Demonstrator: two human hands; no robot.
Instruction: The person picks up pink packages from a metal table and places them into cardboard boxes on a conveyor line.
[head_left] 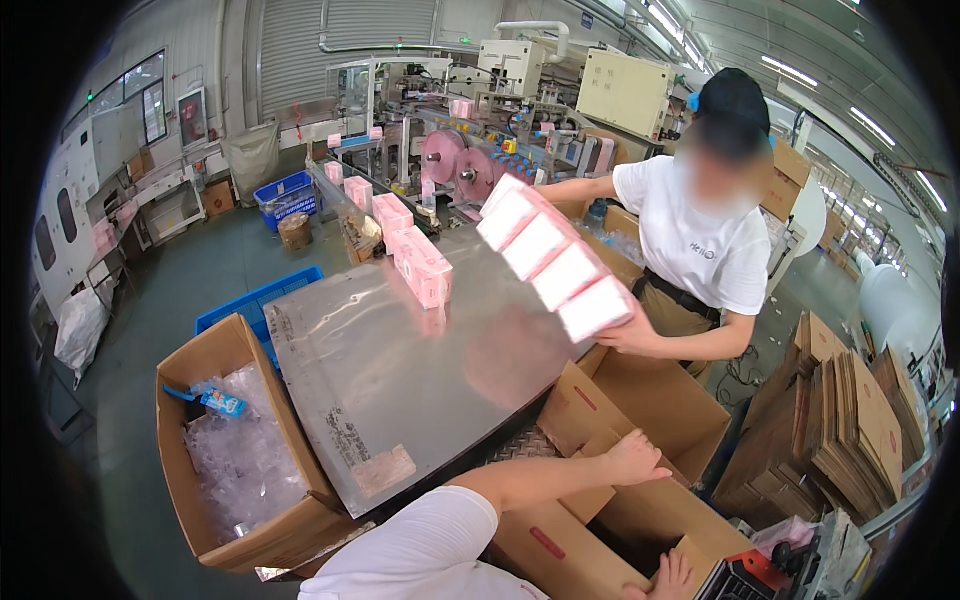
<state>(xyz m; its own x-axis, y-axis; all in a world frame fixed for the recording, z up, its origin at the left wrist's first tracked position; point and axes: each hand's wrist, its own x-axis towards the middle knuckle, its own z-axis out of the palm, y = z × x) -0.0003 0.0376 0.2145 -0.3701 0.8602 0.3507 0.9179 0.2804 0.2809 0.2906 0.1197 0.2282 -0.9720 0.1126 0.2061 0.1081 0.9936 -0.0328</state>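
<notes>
Left hand (638, 459) out by the open carton (685, 513), fingers slightly apart, while the right hand (674, 578) meets its flap (699, 556), whether clamped I can't tell!

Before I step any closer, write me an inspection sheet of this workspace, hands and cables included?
Surface: shiny metal table, scuffed, brownish patch at its near corner.
Job's things: pink packs in line on the table; a co-worker holds another row; open cartons at lower right.
Clutter: clear plastic in a carton on the left; flattened cardboard on the right.
Hands: left hand open, nothing in it; right hand by a carton flap, grip unclear.
Cables: dark cord-like tangle on the floor.
Surroundings: machine with pink rolls; blue crate.
</notes>
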